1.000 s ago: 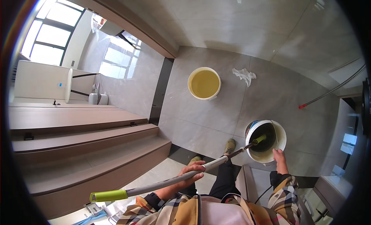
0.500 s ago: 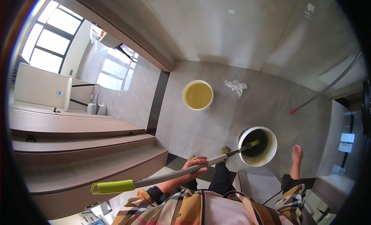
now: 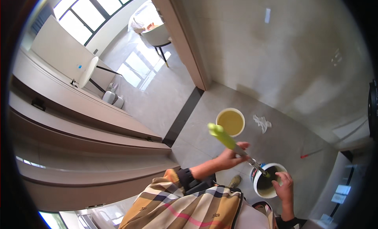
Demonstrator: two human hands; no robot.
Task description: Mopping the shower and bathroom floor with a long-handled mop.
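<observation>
A mop handle with a lime-green grip leans up toward me, its grey shaft running down into a white bucket. Dark liquid in that bucket hides the lower end. My left hand is closed around the shaft below the grip. Over the right side of the bucket, my right hand has its fingers bent and apart, close to the lower shaft. I see nothing held in it. Farther off stands another white bucket of yellowish liquid.
A crumpled white cloth or plastic piece lies beyond the buckets. A hose with a red tip reaches the floor at right. A dark threshold strip crosses the doorway at left, with a chair past it. Wooden panelling borders the left.
The mop handle has swung from lying low toward the left to standing steeper, with my left hand on it. My right hand has come in to the bucket. My view has turned.
</observation>
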